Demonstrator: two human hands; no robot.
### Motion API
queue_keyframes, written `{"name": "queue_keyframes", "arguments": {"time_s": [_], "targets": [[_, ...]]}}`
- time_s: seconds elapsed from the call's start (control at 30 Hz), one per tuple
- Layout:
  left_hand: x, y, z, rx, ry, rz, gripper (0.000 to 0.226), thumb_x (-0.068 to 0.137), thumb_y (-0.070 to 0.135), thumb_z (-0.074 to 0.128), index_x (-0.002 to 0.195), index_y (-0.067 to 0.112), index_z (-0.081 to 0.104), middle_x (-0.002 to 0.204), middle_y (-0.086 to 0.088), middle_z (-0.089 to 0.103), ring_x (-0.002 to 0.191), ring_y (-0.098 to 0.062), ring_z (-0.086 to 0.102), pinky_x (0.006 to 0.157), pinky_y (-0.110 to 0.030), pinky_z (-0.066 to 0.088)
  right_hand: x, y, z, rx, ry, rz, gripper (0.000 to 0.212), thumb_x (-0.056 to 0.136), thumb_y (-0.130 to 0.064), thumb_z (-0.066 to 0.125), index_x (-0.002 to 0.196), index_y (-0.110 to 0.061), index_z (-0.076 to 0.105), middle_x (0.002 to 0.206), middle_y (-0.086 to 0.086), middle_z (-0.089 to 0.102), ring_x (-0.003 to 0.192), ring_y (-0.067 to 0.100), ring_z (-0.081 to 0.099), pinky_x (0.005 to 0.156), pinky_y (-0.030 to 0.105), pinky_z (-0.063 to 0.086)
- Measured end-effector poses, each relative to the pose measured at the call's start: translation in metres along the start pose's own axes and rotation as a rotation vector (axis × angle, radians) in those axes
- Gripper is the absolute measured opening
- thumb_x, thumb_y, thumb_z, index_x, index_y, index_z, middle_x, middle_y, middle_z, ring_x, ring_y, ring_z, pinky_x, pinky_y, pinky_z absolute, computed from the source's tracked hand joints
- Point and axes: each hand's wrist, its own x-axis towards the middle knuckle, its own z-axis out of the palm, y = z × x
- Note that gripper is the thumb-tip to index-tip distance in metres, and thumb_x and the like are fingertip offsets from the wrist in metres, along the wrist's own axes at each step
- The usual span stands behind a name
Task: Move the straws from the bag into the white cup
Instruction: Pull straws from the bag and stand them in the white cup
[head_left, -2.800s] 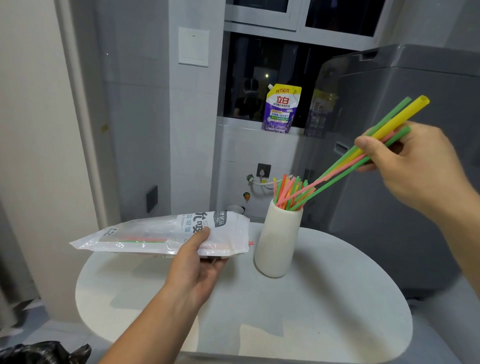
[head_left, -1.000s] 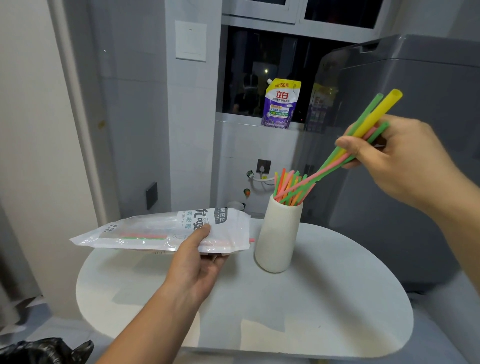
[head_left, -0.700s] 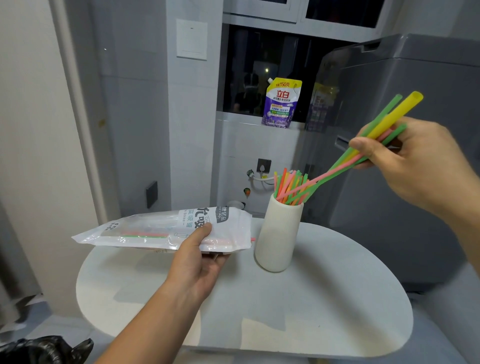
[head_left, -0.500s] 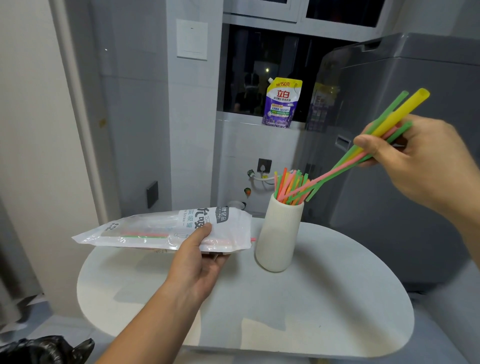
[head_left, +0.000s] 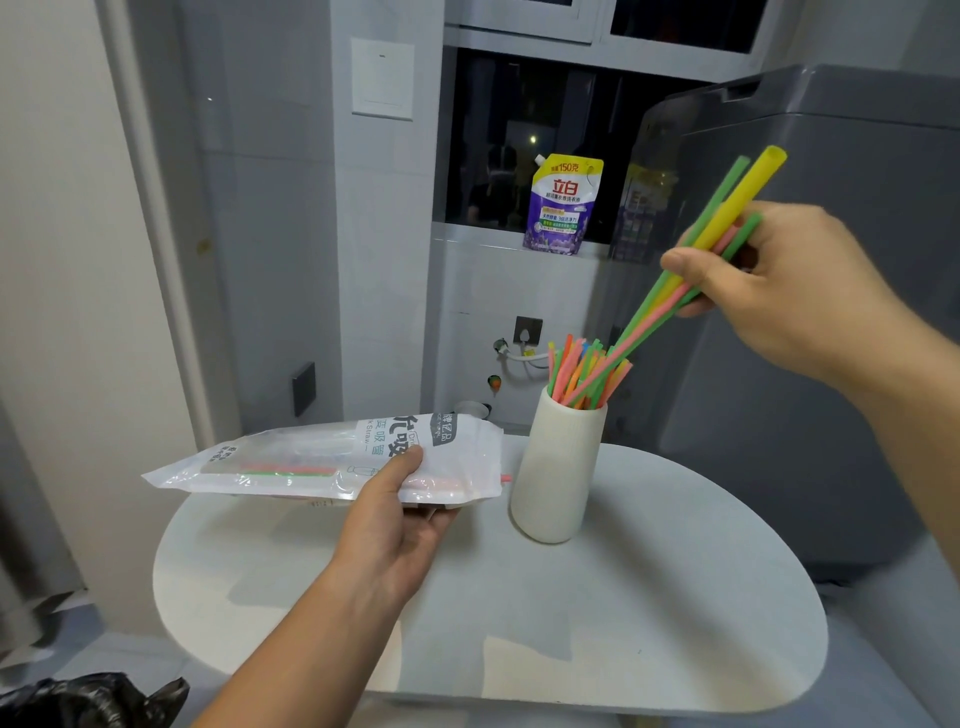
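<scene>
A tall white cup (head_left: 558, 467) stands on the round white table (head_left: 649, 623), with several coloured straws (head_left: 579, 366) sticking out of its mouth. My right hand (head_left: 789, 291) pinches a small bundle of green, yellow and pink straws (head_left: 711, 234), slanted down to the left with the lower tips inside the cup's mouth. My left hand (head_left: 400, 525) holds the clear plastic straw bag (head_left: 322, 457) flat above the table, just left of the cup. A few straws show through the bag, and one pink tip pokes out of its right end.
A large grey appliance (head_left: 831, 312) stands behind the table on the right. A purple refill pouch (head_left: 563, 205) sits on the window ledge behind the cup. A black bin bag (head_left: 88, 701) lies on the floor at the bottom left. A wall runs along the left.
My right hand has dipped, lifted, then come down and left again with the bundle; its tips now sit deeper among the straws in the cup. The left hand and bag have stayed put.
</scene>
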Motion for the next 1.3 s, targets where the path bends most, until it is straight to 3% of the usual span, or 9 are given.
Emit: {"name": "queue_keyframes", "arguments": {"time_s": [0.13,0.27,0.37,0.57,0.9,1.13,1.3], "targets": [[-0.003,0.001,0.003,0.006,0.005,-0.003,0.033,0.097,0.004,0.062,0.130,0.005,0.064,0.120,-0.014,0.076,0.109,-0.030,0.073,0.087,-0.049,0.059,0.007,-0.002,0.006,0.008,-0.031,0.047,0.007,0.095,-0.038,0.060,0.092,-0.032,0.061,0.081,-0.022,0.063,0.067,-0.008,0.067,0.049,0.002,0.042],[-0.004,0.001,0.004,0.001,0.004,-0.007,0.038,0.096,0.004,0.062,0.134,0.004,0.061,0.123,-0.015,0.075,0.113,-0.033,0.072,0.092,-0.052,0.058,0.015,0.008,0.013,0.031,-0.030,0.120,0.015,0.096,-0.038,0.059,0.098,-0.023,0.063,0.083,-0.013,0.066,0.069,-0.005,0.066,0.042,0.002,0.038],[-0.004,0.001,0.005,-0.003,0.009,-0.007,0.038,0.097,0.003,0.062,0.135,0.005,0.062,0.124,-0.015,0.075,0.113,-0.032,0.072,0.087,-0.050,0.059,0.019,0.014,0.020,0.030,-0.024,0.177,0.023,0.096,-0.038,0.058,0.102,-0.018,0.064,0.088,-0.005,0.069,0.070,-0.001,0.067,0.042,0.005,0.038],[-0.001,-0.001,0.001,0.005,-0.017,-0.003,0.038,0.097,0.004,0.062,0.134,0.004,0.061,0.123,-0.016,0.075,0.117,-0.038,0.070,0.098,-0.056,0.055,0.021,0.012,0.021,0.046,-0.002,0.167,0.019,0.097,-0.038,0.058,0.099,-0.019,0.060,0.084,-0.009,0.066,0.069,-0.001,0.066,0.039,0.002,0.035],[0.002,-0.001,0.000,0.002,-0.014,-0.010,0.038,0.096,0.003,0.063,0.134,0.002,0.061,0.123,-0.018,0.075,0.119,-0.043,0.068,0.105,-0.062,0.050,0.011,0.022,0.023,0.064,-0.026,0.187,0.024,0.096,-0.037,0.058,0.099,-0.014,0.066,0.088,0.000,0.073,0.074,0.009,0.073,0.059,0.022,0.049],[0.001,-0.002,0.002,0.015,-0.003,-0.008,0.036,0.096,0.003,0.062,0.133,0.003,0.062,0.122,-0.016,0.076,0.116,-0.038,0.070,0.103,-0.059,0.052,0.019,0.025,0.032,0.056,-0.075,0.228,0.027,0.097,-0.038,0.058,0.100,-0.013,0.066,0.090,0.000,0.072,0.076,0.011,0.073,0.055,0.020,0.045],[-0.001,-0.002,0.003,0.008,0.007,-0.011,0.035,0.096,0.002,0.062,0.131,0.004,0.063,0.121,-0.016,0.076,0.115,-0.036,0.071,0.104,-0.057,0.052,0.032,0.026,0.041,0.056,-0.161,0.264,0.019,0.097,-0.037,0.059,0.087,-0.022,0.062,0.087,-0.001,0.072,0.073,0.011,0.073,0.055,0.021,0.047]]}}
